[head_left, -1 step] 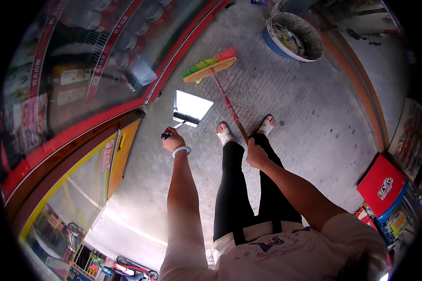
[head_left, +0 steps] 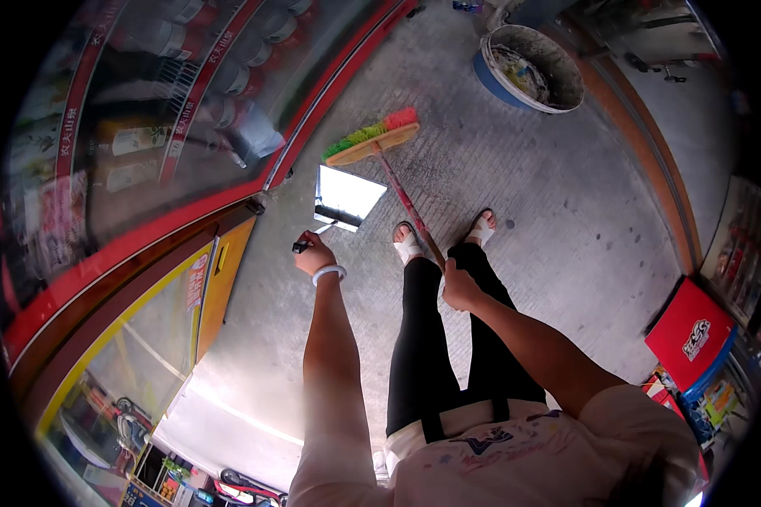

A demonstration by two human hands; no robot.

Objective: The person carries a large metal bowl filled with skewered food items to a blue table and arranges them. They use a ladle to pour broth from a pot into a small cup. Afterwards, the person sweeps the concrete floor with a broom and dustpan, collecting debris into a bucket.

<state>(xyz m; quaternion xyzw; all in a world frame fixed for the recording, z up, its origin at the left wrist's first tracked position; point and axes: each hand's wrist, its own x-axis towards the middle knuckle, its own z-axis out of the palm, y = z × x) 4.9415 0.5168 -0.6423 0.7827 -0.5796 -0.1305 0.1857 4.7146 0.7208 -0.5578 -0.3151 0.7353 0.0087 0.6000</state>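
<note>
My left hand (head_left: 314, 253) is closed round the black-ended handle of a long-handled dustpan. Its shiny metal pan (head_left: 351, 194) rests on the floor ahead of that hand and gleams white. A white bangle circles my left wrist. My right hand (head_left: 461, 287) grips the reddish wooden stick of a broom (head_left: 372, 145). The broom's wooden head carries green, yellow and red bristles and lies just beyond the pan's far edge, angled up to the right. Whether the head touches the pan I cannot tell.
A glass-fronted drinks fridge (head_left: 220, 211) with a red frame stands at left. A round bin (head_left: 528, 68) with waste inside is at the far right. My feet in white sandals stand on the grey floor (head_left: 558, 228). A red box (head_left: 689, 329) sits at right.
The broom head has shifted slightly left and nearer, toward the dustpan, and my right hand has moved a little with it. The dustpan is almost where it was.
</note>
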